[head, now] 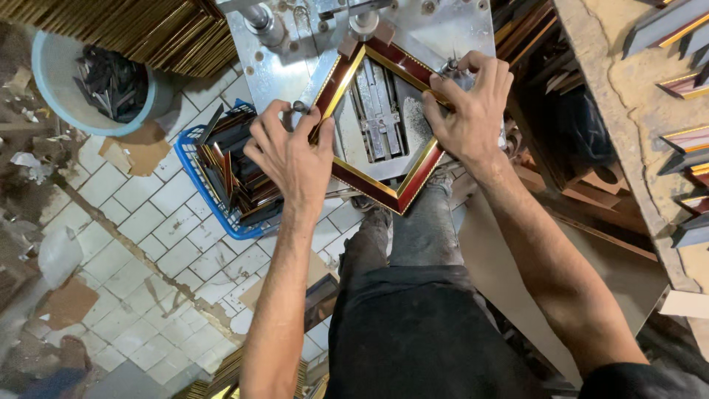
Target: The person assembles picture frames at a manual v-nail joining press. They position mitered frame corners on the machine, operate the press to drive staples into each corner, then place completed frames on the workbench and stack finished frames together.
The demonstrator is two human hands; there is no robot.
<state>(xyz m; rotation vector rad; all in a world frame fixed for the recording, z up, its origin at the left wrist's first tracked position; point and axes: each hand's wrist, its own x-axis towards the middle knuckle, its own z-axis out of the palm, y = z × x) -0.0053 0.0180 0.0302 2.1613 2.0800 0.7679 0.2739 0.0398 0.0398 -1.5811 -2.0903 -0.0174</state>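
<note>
A small square picture frame (413, 181), dark red with gold inner edging, lies turned like a diamond on the metal table of a joining machine (450, 29). My left hand (292, 151) presses on the frame's left corner, fingers curled over the moulding. My right hand (469, 107) grips the frame's right corner, thumb on the inner gold edge. The frame's top corner sits under the machine's clamp head (362, 26). A metal slotted plate (380, 111) shows through the frame's opening.
A blue plastic basket (193, 174) of moulding offcuts stands on the tiled floor at left. A pale round tub (55, 74) of dark scraps sits farther left. Stacked gold mouldings (148, 29) lie at top left. A worn bench (635, 111) with frame pieces runs along the right.
</note>
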